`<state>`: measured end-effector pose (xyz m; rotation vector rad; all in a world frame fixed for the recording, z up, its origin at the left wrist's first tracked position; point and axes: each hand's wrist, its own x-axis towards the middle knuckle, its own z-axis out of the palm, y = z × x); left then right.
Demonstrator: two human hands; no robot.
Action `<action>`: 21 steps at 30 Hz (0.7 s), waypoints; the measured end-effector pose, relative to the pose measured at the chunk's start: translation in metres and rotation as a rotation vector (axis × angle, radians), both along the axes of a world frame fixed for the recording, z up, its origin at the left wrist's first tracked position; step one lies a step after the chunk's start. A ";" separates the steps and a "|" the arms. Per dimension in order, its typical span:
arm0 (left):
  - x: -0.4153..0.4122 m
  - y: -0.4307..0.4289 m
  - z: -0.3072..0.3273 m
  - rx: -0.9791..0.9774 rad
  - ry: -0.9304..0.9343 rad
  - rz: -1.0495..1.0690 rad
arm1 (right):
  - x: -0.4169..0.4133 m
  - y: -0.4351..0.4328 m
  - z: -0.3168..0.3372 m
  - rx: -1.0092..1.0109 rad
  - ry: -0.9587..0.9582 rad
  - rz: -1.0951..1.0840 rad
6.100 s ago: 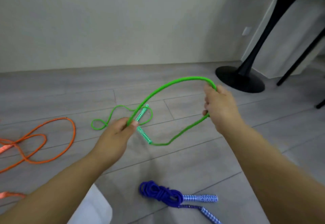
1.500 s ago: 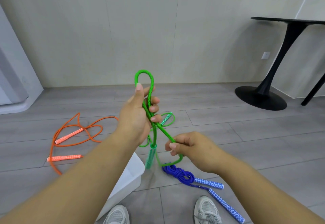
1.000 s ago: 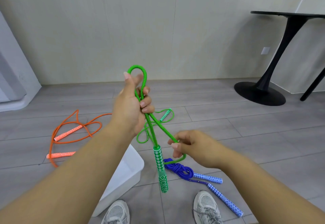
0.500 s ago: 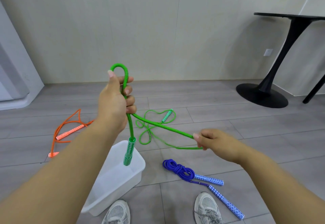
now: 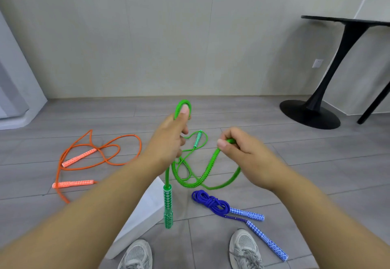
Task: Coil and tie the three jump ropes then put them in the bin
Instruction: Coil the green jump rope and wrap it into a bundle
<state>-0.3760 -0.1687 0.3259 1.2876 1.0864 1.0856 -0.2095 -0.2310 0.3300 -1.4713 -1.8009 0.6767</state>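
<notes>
Loops of green jump rope (image 5: 211, 162) hang between two hands: the left hand (image 5: 168, 144) grips an upright bend, one handle (image 5: 168, 207) dangling below; the right hand (image 5: 244, 154) pinches a strand. A blue rope (image 5: 211, 202), apparently knotted, lies coiled beside the white bin (image 5: 145, 208); an orange rope (image 5: 78, 158) sprawls loose.

At frame centre, the left hand (image 5: 168, 144) and right hand (image 5: 242, 152) grip the held rope (image 5: 207, 169). On the floor (image 5: 316, 163), a loose rope (image 5: 73, 184) lies left, a coiled rope (image 5: 211, 202) lower right, the bin (image 5: 145, 207) lower centre.
</notes>
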 end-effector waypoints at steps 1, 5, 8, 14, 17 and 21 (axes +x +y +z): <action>0.003 -0.003 0.000 -0.008 -0.005 -0.041 | -0.005 0.004 0.000 0.015 0.034 -0.042; 0.009 -0.013 -0.003 0.014 0.037 -0.278 | -0.015 0.020 0.002 0.174 0.217 -0.249; 0.008 -0.015 -0.002 -0.001 0.114 -0.404 | -0.019 0.025 0.009 0.264 0.316 -0.280; 0.004 -0.012 -0.002 -0.070 0.063 -0.359 | -0.005 0.029 0.006 0.189 0.238 -0.209; -0.003 -0.007 0.001 -0.090 -0.016 -0.345 | 0.012 0.018 0.001 0.034 0.165 -0.114; -0.010 -0.004 0.003 -0.116 -0.047 -0.359 | 0.030 0.011 -0.006 -0.068 -0.020 -0.099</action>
